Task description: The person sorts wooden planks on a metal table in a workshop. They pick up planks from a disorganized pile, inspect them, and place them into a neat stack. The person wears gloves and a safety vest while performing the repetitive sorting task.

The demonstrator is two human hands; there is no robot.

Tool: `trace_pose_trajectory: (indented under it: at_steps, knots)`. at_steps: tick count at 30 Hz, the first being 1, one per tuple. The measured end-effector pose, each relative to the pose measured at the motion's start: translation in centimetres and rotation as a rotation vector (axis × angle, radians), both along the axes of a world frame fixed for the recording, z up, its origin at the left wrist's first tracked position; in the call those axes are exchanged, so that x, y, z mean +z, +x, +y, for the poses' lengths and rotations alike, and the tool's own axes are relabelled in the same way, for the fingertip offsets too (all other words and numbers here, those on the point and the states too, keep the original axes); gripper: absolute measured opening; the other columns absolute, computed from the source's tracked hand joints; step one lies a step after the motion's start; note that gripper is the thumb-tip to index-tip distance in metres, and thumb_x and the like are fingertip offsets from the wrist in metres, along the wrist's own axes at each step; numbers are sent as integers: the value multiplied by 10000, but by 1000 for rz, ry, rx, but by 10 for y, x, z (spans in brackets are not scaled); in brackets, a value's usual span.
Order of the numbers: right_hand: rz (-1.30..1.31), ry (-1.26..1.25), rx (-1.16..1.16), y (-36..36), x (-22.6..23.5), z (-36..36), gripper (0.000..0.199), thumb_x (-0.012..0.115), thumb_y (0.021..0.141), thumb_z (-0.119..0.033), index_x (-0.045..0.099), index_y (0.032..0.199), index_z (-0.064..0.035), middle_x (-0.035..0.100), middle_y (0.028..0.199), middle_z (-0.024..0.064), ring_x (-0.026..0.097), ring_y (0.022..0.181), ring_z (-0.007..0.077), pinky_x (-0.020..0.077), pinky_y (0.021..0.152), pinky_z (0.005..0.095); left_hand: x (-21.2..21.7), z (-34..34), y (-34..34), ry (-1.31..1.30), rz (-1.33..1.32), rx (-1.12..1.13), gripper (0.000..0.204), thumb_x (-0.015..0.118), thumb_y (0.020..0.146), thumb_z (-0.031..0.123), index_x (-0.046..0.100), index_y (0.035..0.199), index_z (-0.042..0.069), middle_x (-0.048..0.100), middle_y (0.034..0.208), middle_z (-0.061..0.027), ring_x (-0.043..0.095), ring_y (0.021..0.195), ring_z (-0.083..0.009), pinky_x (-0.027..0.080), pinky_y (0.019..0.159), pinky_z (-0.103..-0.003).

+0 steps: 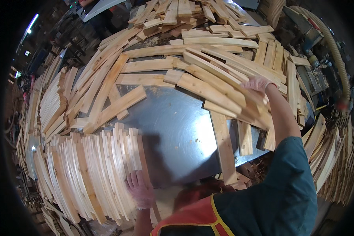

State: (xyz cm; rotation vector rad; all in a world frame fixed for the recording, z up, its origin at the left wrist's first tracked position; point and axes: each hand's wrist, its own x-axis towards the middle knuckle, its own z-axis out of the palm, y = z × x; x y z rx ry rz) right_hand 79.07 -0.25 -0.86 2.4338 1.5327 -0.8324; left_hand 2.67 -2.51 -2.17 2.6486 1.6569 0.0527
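My left hand [139,190], in a pale pink glove, lies with its fingers stretched out on the right end of a row of wooden boards [86,173]. The boards stand on edge, packed side by side, at the table's left front. At the right, my gloved right hand [257,83] is closed round the upper edge of a wooden board [256,105], which is blurred. This board is among several loose ones lying aslant, and its far side is hidden. A long plank [223,145] lies below it, reaching over the table's front edge.
A heap of loose boards [179,13] covers the far end of the metal table [169,118]. More boards [102,86] lie crisscross on the left. A ribbed hose [334,51] and machinery stand at the right, beside stacked boards [324,157].
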Motion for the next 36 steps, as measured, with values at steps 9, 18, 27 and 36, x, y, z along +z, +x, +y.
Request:
trace_pose_trajectory:
  at_steps: [9, 18, 27, 36]
  knots:
    - [176, 165, -153, -151, 49, -76, 1351, 987, 680, -447, 199, 1669, 28, 491, 1582, 295, 503, 1460, 345, 411, 1186, 370, 15, -6, -1, -25, -15, 5, 730, 690, 841, 212, 469, 1528, 104, 460, 1558, -141, 379, 1496, -370, 236, 1281, -567]
    - [1295, 719, -772, -324, 72, -136, 1097, 883, 777, -140, 257, 1674, -56, 745, 1053, 98, 707, 894, 219, 588, 857, 378, 32, -19, 9, -74, -150, -50, 756, 725, 870, 343, 480, 1541, 94, 456, 1584, -163, 416, 1476, -370, 323, 1252, -515]
    - [1388, 685, -709, -498, 23, -119, 864, 792, 928, -234, 334, 1650, -111, 664, 1335, 108, 653, 1177, 222, 557, 988, 390, 50, -58, 63, -1002, -649, 171, 1146, 817, 823, 381, 146, 1714, 116, 598, 1448, -279, 630, 1280, -424, 503, 1080, -484]
    - [660, 261, -49, -593, -71, -196, 963, 734, 918, -328, 186, 1663, -60, 664, 1298, 305, 679, 1184, 455, 554, 1011, 479, 62, -25, -42, -1980, -2037, 376, 785, 800, 835, 336, 529, 1421, -112, 679, 1135, -221, 718, 892, -326, 650, 748, -407]
